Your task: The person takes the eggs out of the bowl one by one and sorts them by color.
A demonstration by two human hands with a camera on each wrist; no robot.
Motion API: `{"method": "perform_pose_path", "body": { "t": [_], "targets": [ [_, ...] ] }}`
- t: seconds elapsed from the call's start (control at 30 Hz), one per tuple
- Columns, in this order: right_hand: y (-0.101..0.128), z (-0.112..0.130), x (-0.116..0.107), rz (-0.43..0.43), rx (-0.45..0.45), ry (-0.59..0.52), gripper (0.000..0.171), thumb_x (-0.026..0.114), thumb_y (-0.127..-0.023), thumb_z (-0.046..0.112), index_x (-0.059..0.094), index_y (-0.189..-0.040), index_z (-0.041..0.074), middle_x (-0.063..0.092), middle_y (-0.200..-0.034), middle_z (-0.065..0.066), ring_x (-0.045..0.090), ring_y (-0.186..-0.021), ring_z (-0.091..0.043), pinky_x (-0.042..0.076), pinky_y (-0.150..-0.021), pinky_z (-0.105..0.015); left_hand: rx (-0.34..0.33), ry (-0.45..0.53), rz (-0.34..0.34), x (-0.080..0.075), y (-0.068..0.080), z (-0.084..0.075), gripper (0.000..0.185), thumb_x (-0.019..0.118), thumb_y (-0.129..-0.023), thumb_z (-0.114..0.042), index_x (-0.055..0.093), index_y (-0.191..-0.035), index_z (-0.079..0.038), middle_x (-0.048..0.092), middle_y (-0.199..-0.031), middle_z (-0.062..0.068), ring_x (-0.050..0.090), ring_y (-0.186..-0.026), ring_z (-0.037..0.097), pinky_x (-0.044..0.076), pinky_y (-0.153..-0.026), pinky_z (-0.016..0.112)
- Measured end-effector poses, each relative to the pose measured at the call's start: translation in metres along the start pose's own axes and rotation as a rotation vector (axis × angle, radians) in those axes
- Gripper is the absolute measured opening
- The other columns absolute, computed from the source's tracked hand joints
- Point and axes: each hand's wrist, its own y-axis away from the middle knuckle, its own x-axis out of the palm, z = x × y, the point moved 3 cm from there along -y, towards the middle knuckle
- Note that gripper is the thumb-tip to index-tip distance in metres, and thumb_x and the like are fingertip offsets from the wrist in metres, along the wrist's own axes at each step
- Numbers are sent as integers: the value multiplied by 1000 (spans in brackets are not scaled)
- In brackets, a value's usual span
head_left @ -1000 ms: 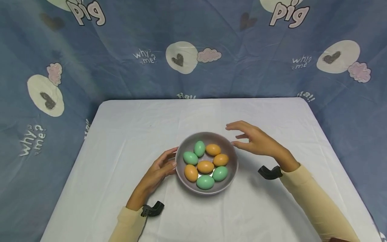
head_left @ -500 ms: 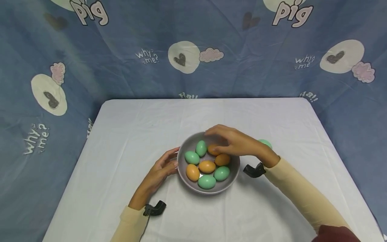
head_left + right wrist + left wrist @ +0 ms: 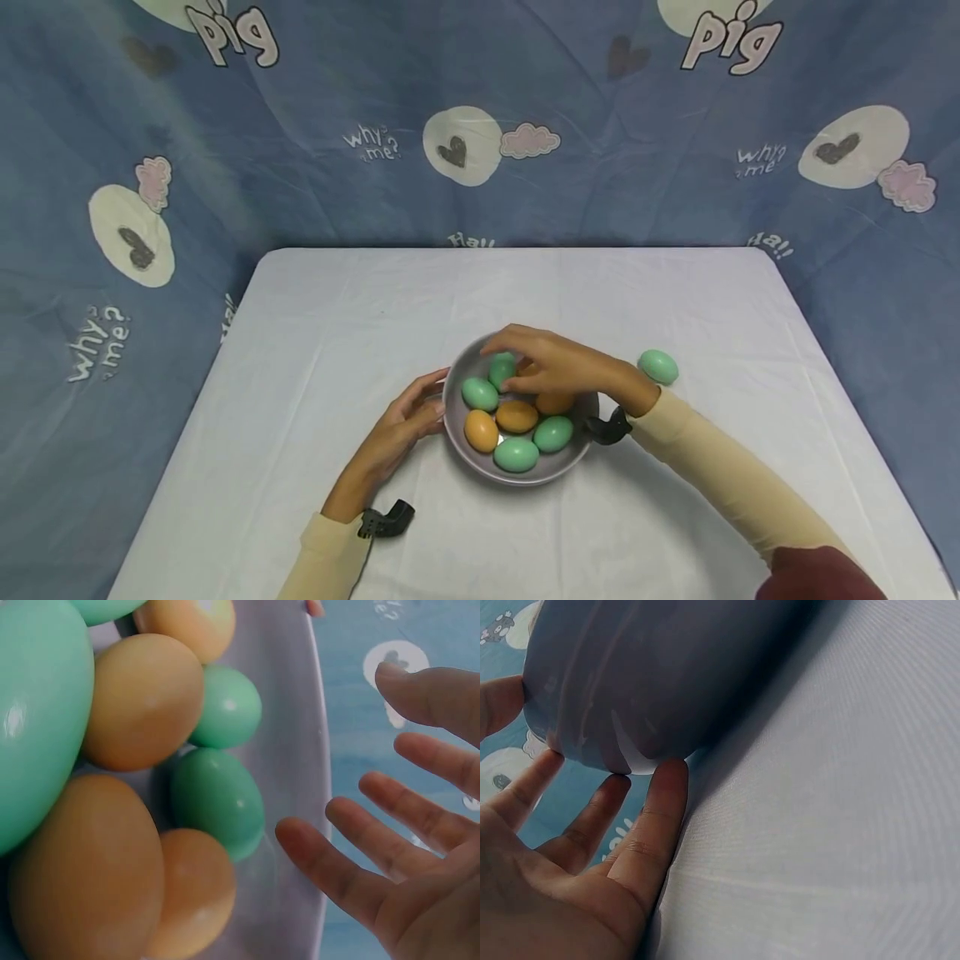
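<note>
Presently listed, item by item.

Bowl (image 3: 576, 454): grey, round, on the counter (image 3: 315, 350), which wears a white cloth. It lies directly under the right hand and just right of the left hand.

Left hand (image 3: 401, 421): grip loose and wide, fingers nearly straight, holding nothing. The left wrist view shows the fingertips (image 3: 669, 774) touching the bowl's outer wall (image 3: 667, 667) low down, where it meets the cloth.

Right hand (image 3: 551, 367): grip wide, fingers spread and relaxed, holding nothing. It hovers over the far half of the bowl. In the right wrist view the fingers (image 3: 330, 859) stand apart above the bowl's inner wall (image 3: 289, 787); whether any fingertip touches an egg cannot be told.

Eggs in the bowl: four green and four orange in sight, packed touching one another. A green egg (image 3: 502, 368) and an orange egg (image 3: 556, 403) lie partly hidden beneath the right hand; another green egg (image 3: 479, 393) lies on the side toward the left hand; an orange egg (image 3: 517, 416) sits mid-bowl, just nearer than the right hand.

Loose egg (image 3: 658, 366): green, alone on the cloth, outside the bowl, near the right wrist on its outer side.

Backdrop (image 3: 300, 125): blue printed fabric behind and beside the counter.
</note>
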Motion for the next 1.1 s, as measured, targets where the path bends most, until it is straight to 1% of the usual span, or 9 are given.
{"method": "perform_pose_path", "body": {
  "t": [0.07,0.13,0.23,0.3,0.33,0.5,0.73,0.93,1.1],
  "targets": [
    [-3,0,3,8,-16,23,48,73,-92,18,56,-135,3,55,-139,-9,57,-125,-32,59,-92,-40,0,-1,-1,0,1,0,57,57,-101,-16,36,-154,-16,39,-151,22,58,-123,19,57,-94,35],
    [-7,0,5,8,-37,70,48,74,-92,20,57,-134,4,57,-138,-9,58,-124,-29,58,-92,-40,2,-1,2,-1,1,0,57,57,-101,-16,36,-154,-17,38,-152,22,58,-123,20,57,-94,35],
    [-11,1,9,2,-57,150,46,75,-91,22,60,-132,7,60,-136,-6,58,-123,-23,55,-97,-39,1,1,6,-1,0,2,57,58,-101,-17,37,-154,-17,38,-152,21,58,-123,20,57,-95,36],
    [-12,1,11,9,-48,199,46,75,-91,25,61,-131,10,60,-135,-3,57,-124,-19,51,-103,-37,1,6,12,-1,-1,3,57,58,-101,-16,37,-154,-18,39,-152,21,58,-124,21,57,-95,36],
    [-13,0,12,18,-42,205,46,76,-90,25,61,-131,10,60,-135,-2,57,-125,-18,50,-105,-37,2,9,15,-1,-1,3,57,58,-101,-16,37,-154,-18,39,-152,21,58,-124,21,57,-95,36],
    [-18,0,17,66,-21,191,47,75,-91,26,60,-133,11,59,-137,-2,54,-129,-17,48,-108,-36,10,15,19,-2,0,3,57,58,-101,-16,36,-154,-17,39,-151,22,58,-123,21,57,-95,36],
    [-23,-1,24,141,5,164,44,72,-94,23,58,-134,11,58,-135,-3,54,-127,-17,48,-107,-35,18,8,15,-4,1,4,57,58,-101,-16,36,-154,-15,39,-151,24,58,-123,21,57,-94,36],
    [-27,-4,32,202,52,186,46,71,-94,27,57,-137,16,55,-136,1,54,-122,-12,47,-106,-31,8,11,7,-4,1,5,57,58,-101,-15,37,-154,-16,40,-150,22,58,-123,22,57,-94,36],
    [-30,-7,38,220,65,198,48,71,-94,28,57,-138,17,54,-138,2,52,-124,-10,46,-107,-29,11,16,10,-5,1,5,56,58,-101,-15,38,-153,-17,40,-150,21,58,-124,23,57,-94,37]
  ]
}}
